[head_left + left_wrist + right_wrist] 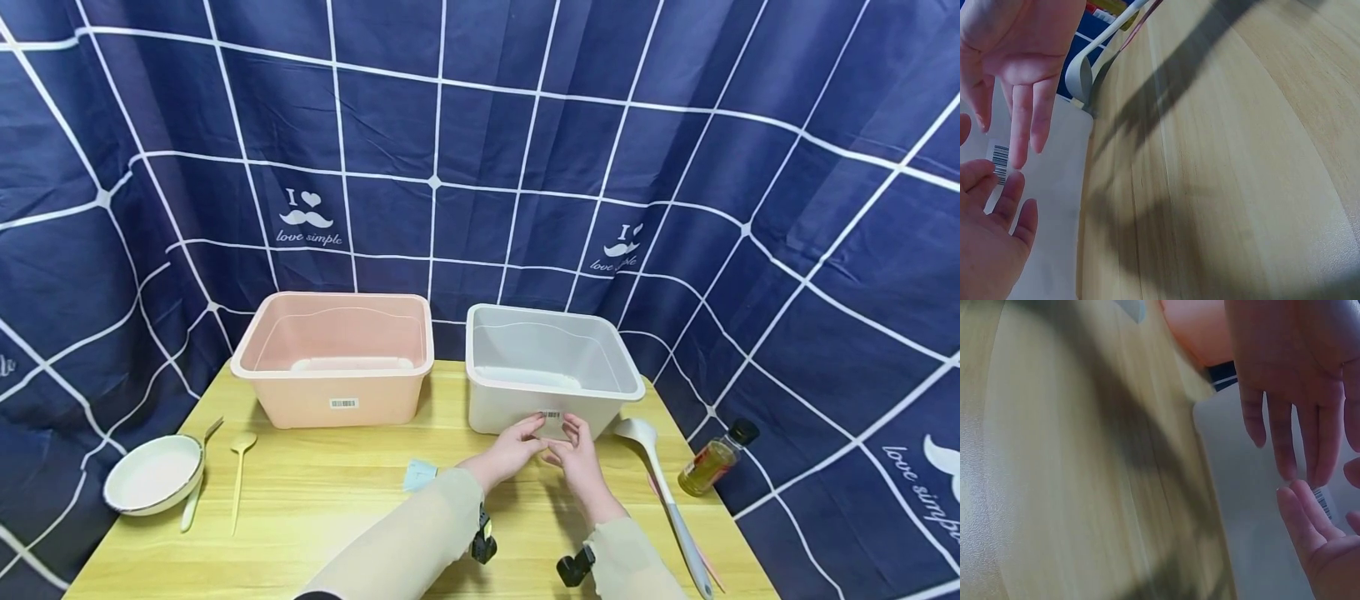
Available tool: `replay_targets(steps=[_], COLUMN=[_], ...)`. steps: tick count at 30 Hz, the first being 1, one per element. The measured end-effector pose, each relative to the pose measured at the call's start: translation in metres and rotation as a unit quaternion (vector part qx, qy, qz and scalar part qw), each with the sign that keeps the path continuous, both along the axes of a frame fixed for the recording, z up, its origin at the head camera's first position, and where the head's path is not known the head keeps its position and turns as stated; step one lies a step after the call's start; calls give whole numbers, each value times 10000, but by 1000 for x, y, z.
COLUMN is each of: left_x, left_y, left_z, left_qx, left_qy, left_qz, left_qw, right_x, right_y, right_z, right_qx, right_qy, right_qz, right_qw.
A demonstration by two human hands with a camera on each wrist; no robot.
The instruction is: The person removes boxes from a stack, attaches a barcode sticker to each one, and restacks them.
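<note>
My left hand (513, 450) and right hand (576, 457) meet just in front of the grey bin (502, 408), fingers fairly straight and holding nothing. Their fingertips come close together at the barcode label (552, 414) on the bin's front wall. In the left wrist view the left hand (991, 237) lies low with the right hand (1019, 69) above it, and the barcode label (999, 162) shows between them. The right wrist view has the right hand (1316, 540) at the lower right, below the left hand's fingers (1285, 425).
A pink bin (333, 400) stands left of the grey one. A white bowl (153, 477) and a pale spoon (240, 475) lie at the table's left. A grey ladle (660, 483) and a small oil bottle (716, 458) lie right. A pale blue scrap (418, 475) sits mid-table.
</note>
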State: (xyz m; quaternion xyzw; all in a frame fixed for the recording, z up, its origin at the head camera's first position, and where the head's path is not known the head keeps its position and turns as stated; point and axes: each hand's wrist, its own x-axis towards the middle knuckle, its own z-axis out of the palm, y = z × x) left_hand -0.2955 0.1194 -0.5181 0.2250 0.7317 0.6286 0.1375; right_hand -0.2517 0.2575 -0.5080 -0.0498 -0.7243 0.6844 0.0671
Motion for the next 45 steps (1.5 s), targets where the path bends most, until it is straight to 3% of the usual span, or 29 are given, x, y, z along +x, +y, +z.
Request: replay_targets(steps=[8, 15, 19, 34, 41, 45], left_x=[0, -1, -2, -7, -8, -9], left_y=[0, -2, -1, -1, 2, 4], left_z=[2, 5, 4, 3, 1, 1], left_qx=[-123, -181, -191, -135, -431, -272], left_qy=[139, 327, 401, 404, 344, 358], left_qz=[82, 142, 180, 123, -60, -32], left_qw=[9998, 9992, 9989, 9990, 9985, 9990], right_x=[-1, -15, -21, -21, -17, -16], right_y=[4, 15, 22, 19, 20, 21], right_z=[-3, -2, -4, -5, -8, -5], right_qx=[543, 1357, 1533, 1422, 1534, 1379], right_qy=[12, 299, 236, 72, -515, -362], right_qz=[-376, -546, -471, -282, 132, 117], right_qw=[9978, 9888, 9868, 9894, 9867, 9897])
